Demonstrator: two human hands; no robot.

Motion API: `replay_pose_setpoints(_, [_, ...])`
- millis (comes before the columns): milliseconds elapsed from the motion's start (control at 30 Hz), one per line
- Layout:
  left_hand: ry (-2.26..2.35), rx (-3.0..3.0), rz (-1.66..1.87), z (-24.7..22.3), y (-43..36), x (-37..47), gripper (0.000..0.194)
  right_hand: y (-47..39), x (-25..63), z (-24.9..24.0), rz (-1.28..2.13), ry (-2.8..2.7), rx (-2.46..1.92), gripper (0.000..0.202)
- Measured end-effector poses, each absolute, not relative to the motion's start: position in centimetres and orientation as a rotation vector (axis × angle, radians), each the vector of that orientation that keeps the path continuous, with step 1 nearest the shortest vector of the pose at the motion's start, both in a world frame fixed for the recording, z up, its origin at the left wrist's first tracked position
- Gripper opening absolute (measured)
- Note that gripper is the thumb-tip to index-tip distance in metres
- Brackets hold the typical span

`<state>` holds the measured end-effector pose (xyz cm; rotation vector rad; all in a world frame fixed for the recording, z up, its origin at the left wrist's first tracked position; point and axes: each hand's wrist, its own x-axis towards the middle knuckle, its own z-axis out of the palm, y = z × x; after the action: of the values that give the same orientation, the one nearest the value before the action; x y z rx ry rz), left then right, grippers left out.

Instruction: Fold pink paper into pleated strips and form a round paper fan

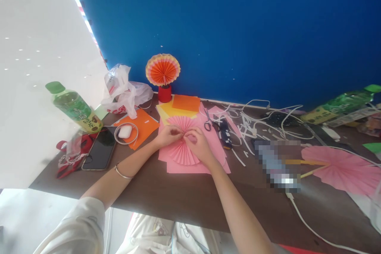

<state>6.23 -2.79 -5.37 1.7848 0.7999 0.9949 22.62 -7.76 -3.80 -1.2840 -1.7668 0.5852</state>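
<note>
A pleated pink paper fan (183,154) is spread into a near-round shape over a stack of pink paper sheets (216,149). My left hand (170,135) pinches it near its centre from the left. From the right, my right hand (198,143) pinches the same middle part, its fingertips almost meeting the left ones. What lies right between the fingertips is hidden. Behind the fan are yellow sheets (166,111) and an orange sheet (186,103). Dark-handled scissors (207,123) rest just right of it.
A finished orange rosette (163,70) stands in a red holder (164,94) by the blue wall. Bottles (76,107), a phone (100,149) and a plastic bag (126,91) sit left. Paper strips (245,127), cables and another pink fan (348,168) lie right.
</note>
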Motion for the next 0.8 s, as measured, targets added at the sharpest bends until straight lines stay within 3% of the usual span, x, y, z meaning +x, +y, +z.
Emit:
replay_pose_setpoints(467, [0.848, 2.307, 1.146, -5.5, -3.4, 6.2, 0.016, -6.9, 22.4, -5.8, 0.709, -1.72, -1.286, 0.018])
replay_pose_setpoints(800, [0.927, 2.745, 0.907, -4.9, -3.7, 5.6, 0.025, -6.9, 22.1, -5.2, 0.716, -1.712, -1.288, 0.028])
